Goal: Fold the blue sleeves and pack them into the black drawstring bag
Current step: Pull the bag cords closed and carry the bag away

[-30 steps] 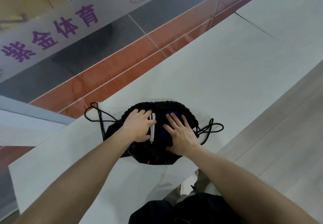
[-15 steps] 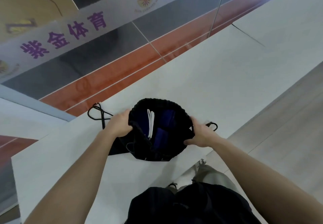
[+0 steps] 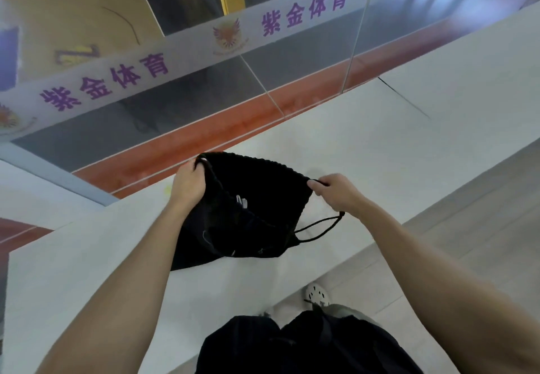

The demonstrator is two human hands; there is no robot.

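Cinching the black drawstring bag (image 3: pixel 251 198) shut over the worktop (image 3: pixel 380 146): left hand (image 3: pixel 187 184) and right hand (image 3: pixel 336 192) each with grip clenched on the gathered mouth. Blue sleeves apparently inside, barely visible. Next, probably pulling the cord (image 3: pixel 318 227) tight.

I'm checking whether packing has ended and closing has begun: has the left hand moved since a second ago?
Yes. The left hand has left the middle of the black drawstring bag and gone out to its left corner, toward the ledge's far edge, gripping the gathered rim.
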